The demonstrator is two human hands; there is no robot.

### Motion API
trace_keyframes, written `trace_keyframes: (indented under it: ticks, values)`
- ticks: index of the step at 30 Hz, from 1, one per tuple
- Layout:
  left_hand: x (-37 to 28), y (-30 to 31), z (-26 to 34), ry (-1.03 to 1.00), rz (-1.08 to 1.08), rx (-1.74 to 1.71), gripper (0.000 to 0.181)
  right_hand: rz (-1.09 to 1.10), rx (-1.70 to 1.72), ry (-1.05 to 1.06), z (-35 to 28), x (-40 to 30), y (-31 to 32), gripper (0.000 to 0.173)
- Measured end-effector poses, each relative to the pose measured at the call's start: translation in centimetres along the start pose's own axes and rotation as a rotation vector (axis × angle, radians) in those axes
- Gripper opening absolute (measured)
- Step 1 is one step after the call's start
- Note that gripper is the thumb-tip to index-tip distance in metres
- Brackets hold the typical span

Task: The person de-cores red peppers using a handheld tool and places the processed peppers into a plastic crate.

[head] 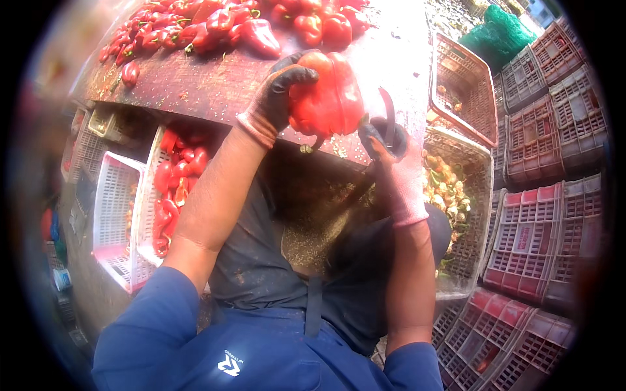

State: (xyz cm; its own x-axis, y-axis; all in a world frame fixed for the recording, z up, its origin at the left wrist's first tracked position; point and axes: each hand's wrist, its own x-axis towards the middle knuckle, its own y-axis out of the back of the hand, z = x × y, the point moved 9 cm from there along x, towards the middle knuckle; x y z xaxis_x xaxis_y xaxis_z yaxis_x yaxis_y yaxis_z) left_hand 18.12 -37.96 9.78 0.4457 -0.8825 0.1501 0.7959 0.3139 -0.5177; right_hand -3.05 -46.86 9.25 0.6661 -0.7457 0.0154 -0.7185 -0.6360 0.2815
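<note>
A large red bell pepper (325, 95) is gripped in my gloved left hand (279, 95), its stem end turned down towards me over the table's front edge. My gloved right hand (396, 151) sits just right of the pepper and holds a small curved knife (388, 115) with the blade pointing up. The right thumb is close to the pepper's lower right side; whether it touches cannot be told. Many whole red peppers (195, 29) are heaped on the far part of the reddish table (195, 97), which is strewn with seeds.
Left of my legs stands a crate of red peppers (171, 181), beside a white-pink crate (115, 220). On the right, a crate (481, 220) holds pale cores, and another crate (462, 93) lies behind it. Stacked crates (528, 234) line the far right, near a green net bag (503, 36).
</note>
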Motion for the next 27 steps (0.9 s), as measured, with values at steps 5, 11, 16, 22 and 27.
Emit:
trace_keyframes:
  ticks: [5, 11, 16, 22, 27]
  values:
    - [-0.9, -2.7, -3.1, 0.084, -0.012, 0.051, 0.055, -0.120, 0.091, -0.238, -0.5, -0.4, -1.4, 0.049]
    - [-2.0, -4.8, -3.7, 0.117, -0.027, 0.305, 0.055, -0.053, 0.280, -0.132, 2.8, 0.2, -0.3, 0.047]
    - [-2.1, -3.1, -5.3, 0.253, -0.011, 0.216, 0.050, -0.095, 0.292, -0.199, 1.1, -0.6, -0.3, 0.049]
    - [-2.6, -3.9, -4.4, 0.299, -0.115, 0.037, 0.046, -0.159, 0.328, -0.152, 2.2, 0.4, -0.4, 0.051]
    - [-3.1, -6.5, -2.4, 0.259, -0.263, -0.107, 0.050, -0.219, 0.401, -0.125, 1.8, 0.4, -0.2, 0.048]
